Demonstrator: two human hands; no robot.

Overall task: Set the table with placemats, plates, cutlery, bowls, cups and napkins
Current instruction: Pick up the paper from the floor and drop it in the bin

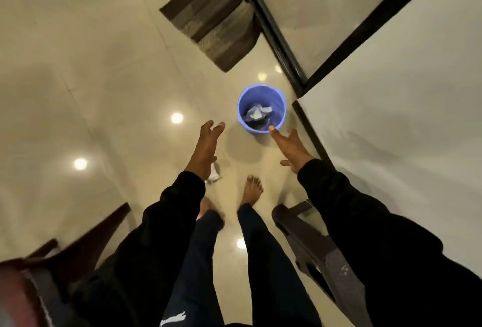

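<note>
Glossy cream floor tiles (109,71) fill most of the view and mirror several round ceiling lights. Pale walls with black edging (391,91) close off the upper right. A brown striped mat (212,20) lies on the floor at the top centre. Dark wooden chairs stand at the lower left (78,243) and lower right (320,253). The person wears black sleeves and dark trousers, and one bare foot (251,189) is planted on the tiles between the arms. A blue bin (261,108) stands near the wall corner with crumpled paper (258,113) lying inside it. The left hand (207,148) reaches toward the bin, fingers spread and relaxed, holding nothing. The right hand (292,148) reaches beside the bin's rim, fingers straight and apart, also holding nothing. A small crumpled white scrap (215,174), perhaps a napkin, lies on the floor partly hidden under the left wrist.
</note>
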